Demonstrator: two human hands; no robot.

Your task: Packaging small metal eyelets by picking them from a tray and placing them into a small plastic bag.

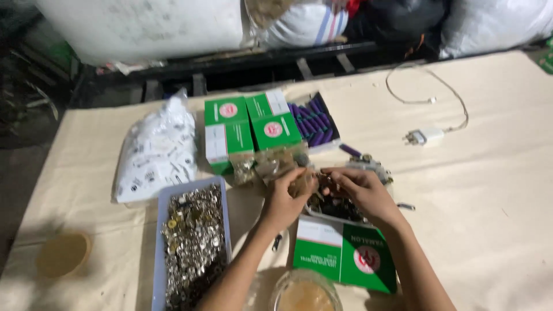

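Brass-coloured small fittings [331,201] fill the open box [345,253] mid-counter, left hand [282,198] and right hand [360,193] each pinching pieces above it, so steady fingertip grip and close-kept hands look wisest.

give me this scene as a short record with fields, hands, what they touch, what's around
surface: cream cloth-covered table
left hand: left hand, fingers bent around a small brownish clear packet
right hand: right hand, fingers meeting the left hand over an open box of small dark metal parts
near left: pale blue tray of silvery metal buttons
front: green and white cardboard box
behind: two stacked green and white boxes; box of purple tubes
far left: white plastic bag of tags
right: white charger with cable
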